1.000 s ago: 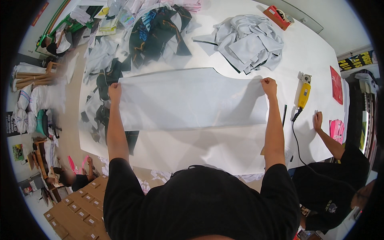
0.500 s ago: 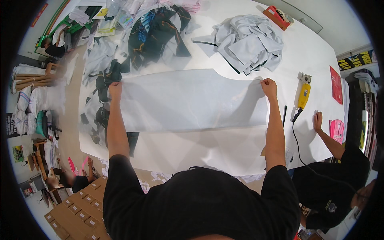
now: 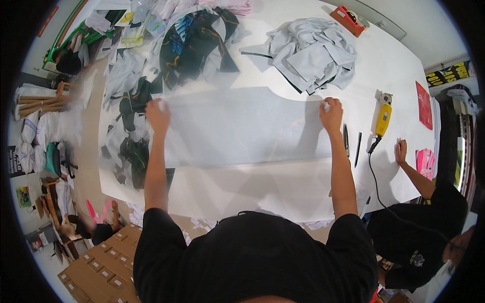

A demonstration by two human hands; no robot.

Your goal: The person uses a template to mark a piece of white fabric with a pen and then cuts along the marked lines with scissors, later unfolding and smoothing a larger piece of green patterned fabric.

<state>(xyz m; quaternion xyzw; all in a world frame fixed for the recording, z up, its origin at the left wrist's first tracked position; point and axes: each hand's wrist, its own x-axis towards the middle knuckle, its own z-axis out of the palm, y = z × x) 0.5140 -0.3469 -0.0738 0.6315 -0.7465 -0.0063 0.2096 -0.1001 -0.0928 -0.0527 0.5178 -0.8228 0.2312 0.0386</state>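
A pale grey fabric panel point(image 3: 242, 129) lies spread on the white table, its far edge curving down toward the right. At its far left corner my left hand point(image 3: 157, 117) is closed on the cloth, slightly blurred. My right hand point(image 3: 331, 115) pinches the far right corner, fingers curled, with a bit of pale cloth showing at the fingertips. Dark green and grey scraps point(image 3: 134, 151) lie beside my left forearm. Right of my right forearm are a dark slim tool point(image 3: 346, 140), whose kind I cannot make out, and a thin black stick point(image 3: 358, 150).
A yellow electric fabric cutter point(image 3: 384, 120) with a black cord stands on the right. Beyond the panel sit a grey cloth heap point(image 3: 316, 53), a dark patterned heap point(image 3: 194, 48) and a red tape dispenser point(image 3: 349, 21). A co-worker's hand point(image 3: 401, 151) rests on the table's right side.
Both my hands have moved inward toward each other, the left one also slightly nearer to me. The dark slim tool now shows beside my right forearm. The co-worker's hand has stayed put.
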